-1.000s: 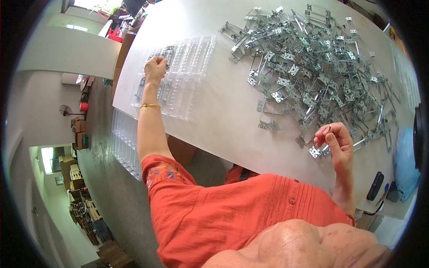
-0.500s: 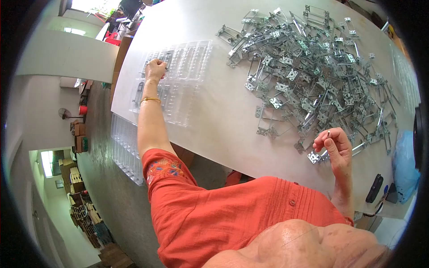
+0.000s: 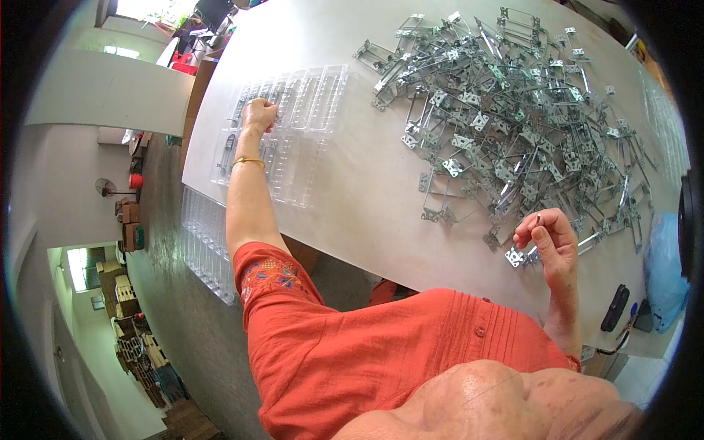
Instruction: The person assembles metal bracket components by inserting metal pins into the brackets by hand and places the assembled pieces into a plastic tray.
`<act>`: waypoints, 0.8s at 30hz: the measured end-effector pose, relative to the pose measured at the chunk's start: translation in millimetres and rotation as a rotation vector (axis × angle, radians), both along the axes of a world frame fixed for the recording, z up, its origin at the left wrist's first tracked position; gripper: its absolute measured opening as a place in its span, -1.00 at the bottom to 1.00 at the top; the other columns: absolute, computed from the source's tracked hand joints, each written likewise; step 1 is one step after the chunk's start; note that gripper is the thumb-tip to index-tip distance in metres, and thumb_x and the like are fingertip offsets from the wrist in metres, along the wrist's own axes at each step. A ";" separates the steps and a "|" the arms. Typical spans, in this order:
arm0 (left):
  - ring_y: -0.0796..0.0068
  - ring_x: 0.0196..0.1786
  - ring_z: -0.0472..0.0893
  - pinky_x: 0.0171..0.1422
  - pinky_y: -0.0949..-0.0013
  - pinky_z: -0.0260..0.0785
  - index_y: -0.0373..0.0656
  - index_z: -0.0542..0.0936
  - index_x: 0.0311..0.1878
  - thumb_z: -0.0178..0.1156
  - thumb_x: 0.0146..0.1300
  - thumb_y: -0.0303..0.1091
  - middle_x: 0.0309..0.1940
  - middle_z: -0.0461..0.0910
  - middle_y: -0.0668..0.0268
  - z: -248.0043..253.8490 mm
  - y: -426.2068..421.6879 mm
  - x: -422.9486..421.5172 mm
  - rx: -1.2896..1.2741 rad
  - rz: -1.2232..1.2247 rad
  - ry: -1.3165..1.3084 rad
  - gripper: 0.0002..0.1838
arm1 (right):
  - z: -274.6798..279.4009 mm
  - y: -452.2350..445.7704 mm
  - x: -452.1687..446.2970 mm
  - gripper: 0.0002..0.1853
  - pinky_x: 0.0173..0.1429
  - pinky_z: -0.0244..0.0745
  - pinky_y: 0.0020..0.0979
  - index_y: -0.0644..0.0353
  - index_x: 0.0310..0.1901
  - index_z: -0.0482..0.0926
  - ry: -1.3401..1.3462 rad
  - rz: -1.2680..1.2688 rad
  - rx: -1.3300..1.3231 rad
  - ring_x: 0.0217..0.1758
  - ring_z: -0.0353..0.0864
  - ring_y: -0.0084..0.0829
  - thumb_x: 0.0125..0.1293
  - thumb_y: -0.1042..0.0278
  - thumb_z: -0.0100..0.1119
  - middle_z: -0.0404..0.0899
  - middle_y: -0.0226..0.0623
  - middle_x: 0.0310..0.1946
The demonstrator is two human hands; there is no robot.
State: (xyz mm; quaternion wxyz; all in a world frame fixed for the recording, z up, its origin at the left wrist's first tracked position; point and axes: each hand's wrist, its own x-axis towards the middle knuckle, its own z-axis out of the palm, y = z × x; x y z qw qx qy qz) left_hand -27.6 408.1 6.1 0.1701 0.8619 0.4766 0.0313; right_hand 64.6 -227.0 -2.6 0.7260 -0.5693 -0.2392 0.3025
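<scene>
My left hand, closed with the fingers bent down, is over a clear plastic tray with ribbed compartments. Whatever its fingertips hold is hidden beneath the hand. Metal brackets lie in the tray's slots close to the fingers. A second clear tray lies nearer my body, with a bracket at its left end. On the other side, my right hand is raised, thumb and fingers pinching a thin metal rod. A shiny bracket plate shows just beside that hand.
A large tangled pile of metal wire brackets covers the table's right half. More clear trays stand below the table's left edge. At the right are a blue plastic bag and a black case.
My left hand has shifted slightly to the right over the tray, fingers still closed. My right hand stays where it was, with the same pinch.
</scene>
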 end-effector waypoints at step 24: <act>0.27 -0.47 0.76 -0.26 0.23 0.62 -0.23 0.74 -0.19 0.16 0.24 -0.48 -0.52 0.72 0.08 2.9 -4.3 8.5 0.179 -0.111 0.253 -0.82 | -0.6 0.8 -0.5 -0.86 -0.05 0.56 -0.45 0.20 -0.03 0.51 -0.004 0.003 -0.004 -0.14 0.64 -0.52 0.60 0.32 0.13 0.65 -0.26 -0.13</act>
